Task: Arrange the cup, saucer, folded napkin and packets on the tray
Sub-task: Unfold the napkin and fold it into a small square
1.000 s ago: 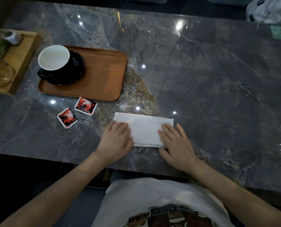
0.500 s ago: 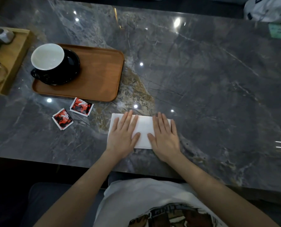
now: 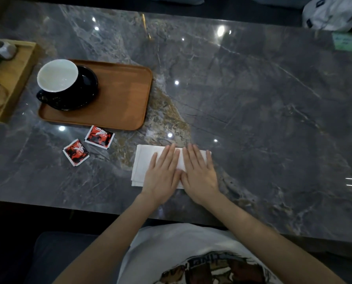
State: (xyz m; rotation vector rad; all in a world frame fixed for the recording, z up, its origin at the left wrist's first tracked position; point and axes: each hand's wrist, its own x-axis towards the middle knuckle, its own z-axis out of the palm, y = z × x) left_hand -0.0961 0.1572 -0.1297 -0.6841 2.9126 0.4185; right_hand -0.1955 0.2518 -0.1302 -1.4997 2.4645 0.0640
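Your left hand (image 3: 163, 178) and right hand (image 3: 199, 174) lie flat and open, palms down, side by side on the folded napkin (image 3: 143, 162), gripping nothing. The napkin sits on the bench (image 3: 263, 111) near its near edge, well apart from the tray (image 3: 119, 99). Its left part is uncovered, and layered edges show at the near left corner.

The cup (image 3: 57, 75) stands on the saucer (image 3: 85, 95) at the left end of the tray; the right half of the tray is bare. Two packets (image 3: 89, 146) lie on the bench just near the tray's near rim, not on it.

Risks, as judged:
- Lifting the napkin by one corner could let the layers spring open; pinch across all of them.
- The bench looks glossy, so the napkin may slide under your palms and skew the fold.
- Reaching left for the packets, a forearm could drag the napkin.
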